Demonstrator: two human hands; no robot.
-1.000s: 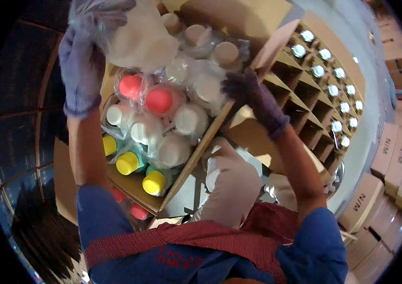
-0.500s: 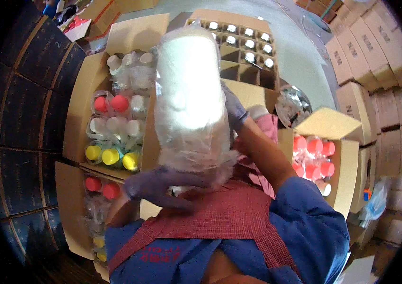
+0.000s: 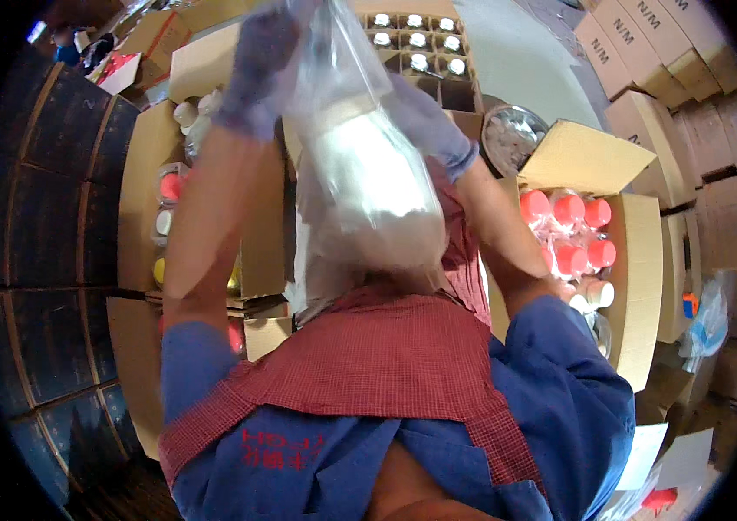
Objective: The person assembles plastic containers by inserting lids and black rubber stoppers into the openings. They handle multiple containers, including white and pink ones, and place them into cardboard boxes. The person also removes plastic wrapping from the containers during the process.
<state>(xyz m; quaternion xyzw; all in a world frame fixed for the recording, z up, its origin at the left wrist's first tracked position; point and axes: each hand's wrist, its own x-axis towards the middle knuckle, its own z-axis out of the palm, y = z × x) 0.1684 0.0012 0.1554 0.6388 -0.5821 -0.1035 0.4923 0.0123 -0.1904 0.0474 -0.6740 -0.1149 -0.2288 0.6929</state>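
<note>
A big white rounded cylinder in a clear plastic bag (image 3: 381, 187) is upright against the front of my apron. I cannot tell what the cylinder is. My left hand (image 3: 256, 78), in a greyish-purple glove and blurred by motion, is raised at the far end with its fingers closed on the bag's loose film. On the bag's right side, my gloved right hand (image 3: 429, 126) grips it, its fingers partly hidden behind the film.
To the left, an open carton (image 3: 147, 204) holds bottles with white, red and yellow caps. A divided carton (image 3: 442, 82) with white-capped bottles lies ahead. On the right stand a metal bowl (image 3: 512, 139) and a carton of red-capped bottles (image 3: 570, 208). Dark cartons (image 3: 47, 217) line the left.
My left hand has risen from the bag's near end to its far end. The bagged cylinder has swung down toward me, and the loose film now stretches away at the top.
</note>
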